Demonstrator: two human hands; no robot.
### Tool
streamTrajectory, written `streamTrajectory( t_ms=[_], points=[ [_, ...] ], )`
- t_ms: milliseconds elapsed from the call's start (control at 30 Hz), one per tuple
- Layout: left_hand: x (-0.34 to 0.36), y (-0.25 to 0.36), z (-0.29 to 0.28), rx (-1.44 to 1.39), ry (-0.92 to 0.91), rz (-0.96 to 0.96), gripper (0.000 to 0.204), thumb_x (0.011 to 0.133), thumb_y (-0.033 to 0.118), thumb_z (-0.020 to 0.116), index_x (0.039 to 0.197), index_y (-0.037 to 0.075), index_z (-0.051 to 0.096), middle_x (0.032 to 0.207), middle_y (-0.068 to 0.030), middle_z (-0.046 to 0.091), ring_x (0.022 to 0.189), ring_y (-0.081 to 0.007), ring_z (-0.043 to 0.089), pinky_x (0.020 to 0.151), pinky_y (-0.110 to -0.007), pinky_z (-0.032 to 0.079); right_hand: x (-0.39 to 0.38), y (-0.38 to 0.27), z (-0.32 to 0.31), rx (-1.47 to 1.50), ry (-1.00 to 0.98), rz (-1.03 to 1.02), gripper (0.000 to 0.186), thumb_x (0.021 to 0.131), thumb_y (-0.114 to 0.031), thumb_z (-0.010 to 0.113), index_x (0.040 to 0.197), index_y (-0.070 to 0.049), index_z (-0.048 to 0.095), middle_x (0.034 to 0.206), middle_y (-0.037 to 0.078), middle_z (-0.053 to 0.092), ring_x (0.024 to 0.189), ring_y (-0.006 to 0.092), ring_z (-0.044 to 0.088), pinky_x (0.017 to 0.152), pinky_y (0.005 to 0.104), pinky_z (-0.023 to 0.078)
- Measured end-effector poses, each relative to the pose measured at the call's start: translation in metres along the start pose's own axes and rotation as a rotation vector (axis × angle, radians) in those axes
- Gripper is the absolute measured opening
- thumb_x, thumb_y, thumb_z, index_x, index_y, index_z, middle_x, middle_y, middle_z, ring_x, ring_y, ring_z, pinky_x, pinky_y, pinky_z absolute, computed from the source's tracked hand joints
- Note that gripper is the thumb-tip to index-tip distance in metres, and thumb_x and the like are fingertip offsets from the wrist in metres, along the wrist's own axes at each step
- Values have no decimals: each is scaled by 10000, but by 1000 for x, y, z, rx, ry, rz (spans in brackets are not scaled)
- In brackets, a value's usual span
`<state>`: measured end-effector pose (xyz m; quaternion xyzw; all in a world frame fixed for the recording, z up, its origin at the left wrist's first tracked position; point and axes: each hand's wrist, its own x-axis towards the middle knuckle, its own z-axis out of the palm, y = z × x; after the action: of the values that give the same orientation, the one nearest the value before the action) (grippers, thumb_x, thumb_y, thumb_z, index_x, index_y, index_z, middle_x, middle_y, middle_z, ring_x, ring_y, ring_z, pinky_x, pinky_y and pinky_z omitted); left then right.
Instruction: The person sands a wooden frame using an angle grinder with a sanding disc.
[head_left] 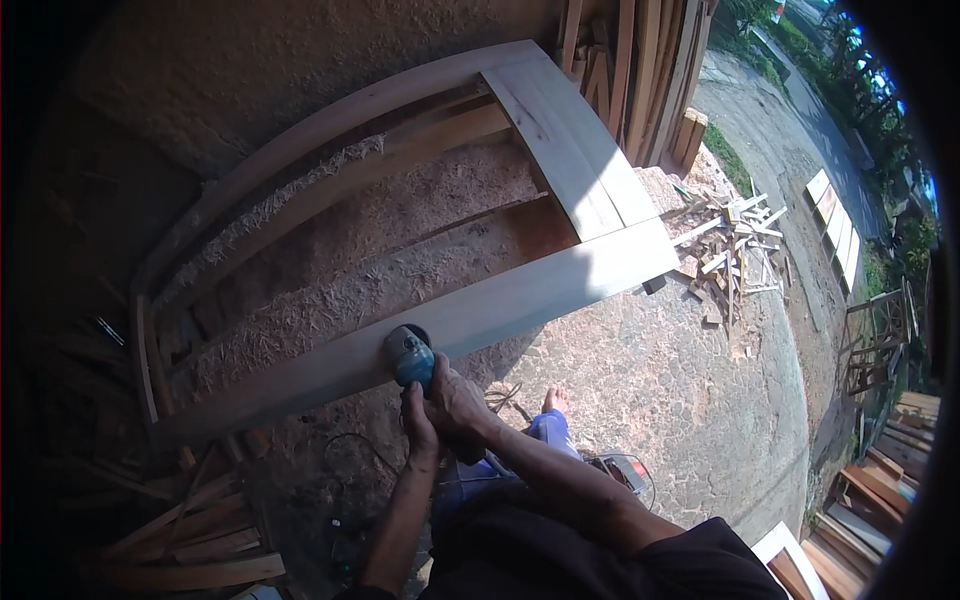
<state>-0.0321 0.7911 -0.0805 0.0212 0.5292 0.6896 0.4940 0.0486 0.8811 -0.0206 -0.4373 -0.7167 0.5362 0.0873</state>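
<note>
A teal angle grinder [410, 358] with a dark round disc rests on the near rail of a large pale wooden frame [515, 297]. My left hand [418, 422] is closed around the tool's body from the left. From the right, my right hand [458, 402] wraps the same body, close against the left one. The fingers of both hands are partly hidden behind the tool and each other. The frame has long rails, a wide panel at its right end and open gaps between. Sunlight falls on its right corner.
Wood shavings [440, 255] lie heaped under and on the frame. Offcuts [735, 250] are piled at its right corner. Tall boards [650, 85] lean at the back. Loose planks [190, 530] lie lower left. A cord and a red-and-grey device [625, 470] sit on the floor near my legs.
</note>
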Motion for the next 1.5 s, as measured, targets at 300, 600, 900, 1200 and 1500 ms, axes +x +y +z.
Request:
streamTrajectory(
  t_ms=[300, 600, 900, 1200, 1500],
  points=[
    [37, -108, 212, 386, -209, 218, 412, 1042, 353, 506, 1139, -38, 592, 1078, -165, 629, 1031, -246, 591, 925, -383, 463, -8, 104, -197, 23, 239, 149, 692, 898, -494, 650, 1292, 0, 368, 1032, 374, 659, 962, 559, 656, 812, 589, 517],
    [49, -131, 297, 484, -323, 22, 617, 993, 618, 551, 1038, 3, 570, 954, -45, 571, 939, -113, 509, 843, -311, 445, -4, 150, -261, -92, 429, 258, 673, 898, -485, 682, 1290, -15, 403, 1038, 305, 656, 961, 484, 674, 775, 532, 523],
    [59, -37, 137, 445, -143, 255, 500, 1020, 434, 554, 1034, -62, 620, 891, -172, 672, 861, -249, 647, 778, -386, 497, 36, 75, -98, -97, 307, -77, 616, 907, -408, 668, 1293, -19, 386, 1081, 339, 642, 980, 540, 646, 786, 574, 508],
    [46, 71, -75, 430, 98, 310, 383, 1053, 349, 521, 1150, -13, 599, 1098, -125, 633, 1036, -205, 586, 934, -357, 465, 58, -46, 101, -18, -33, -80, 690, 917, -413, 665, 1370, -30, 313, 1112, 356, 627, 1029, 538, 637, 837, 571, 498],
    [52, 64, -76, 558, 77, 343, 474, 1032, 404, 519, 1123, -54, 602, 1074, -233, 662, 1034, -338, 646, 888, -426, 496, 52, -42, 104, -100, 90, -157, 666, 924, -429, 649, 1357, -20, 350, 1024, 334, 664, 922, 541, 661, 756, 579, 506]
  ],
)
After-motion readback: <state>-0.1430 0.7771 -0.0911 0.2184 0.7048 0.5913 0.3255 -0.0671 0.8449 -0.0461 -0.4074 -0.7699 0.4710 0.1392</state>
